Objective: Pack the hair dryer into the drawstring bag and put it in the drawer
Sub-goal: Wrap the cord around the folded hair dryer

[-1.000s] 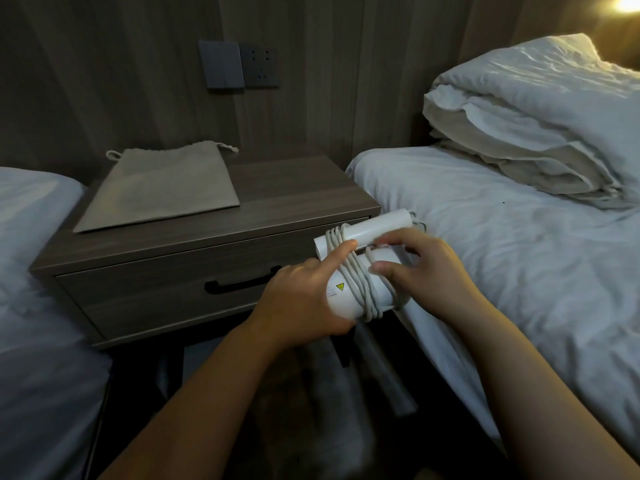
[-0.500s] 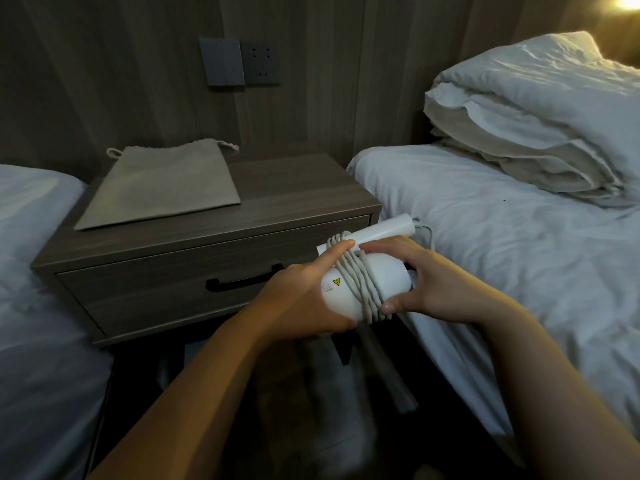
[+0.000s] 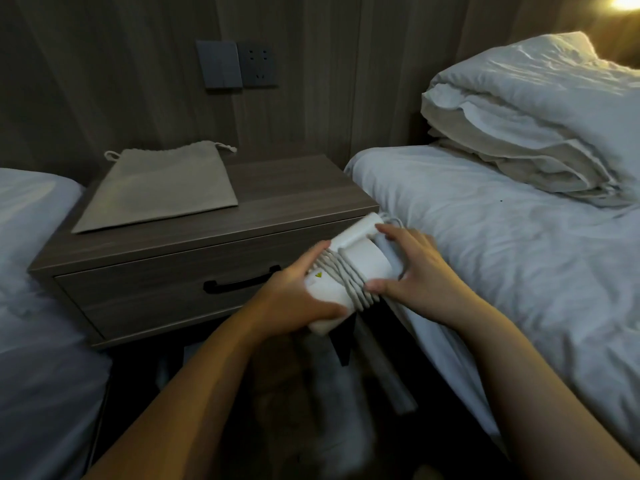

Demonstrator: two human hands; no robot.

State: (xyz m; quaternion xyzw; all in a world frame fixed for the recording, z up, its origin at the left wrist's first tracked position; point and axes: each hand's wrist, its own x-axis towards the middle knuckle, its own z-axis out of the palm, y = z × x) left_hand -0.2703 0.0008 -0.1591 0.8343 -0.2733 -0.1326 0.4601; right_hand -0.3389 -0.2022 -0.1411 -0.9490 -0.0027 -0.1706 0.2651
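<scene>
A white hair dryer with its grey cord wound several times round the body is held in front of the nightstand's right corner. My left hand grips the dryer's near end from the left. My right hand holds its far side, thumb on the cord coils and fingers reaching over the folded handle. A flat beige drawstring bag lies on the nightstand top at the back left. The drawer below is closed, with a black handle.
The dark wooden nightstand stands between two white beds, one at the left and one at the right with a folded duvet. A switch and socket sit on the wall behind. Dark floor lies below.
The hair dryer has shifted slightly. My right hand moved from the top of the dryer to its right side, with the thumb now lower on the cord coils. My left hand keeps its grip.
</scene>
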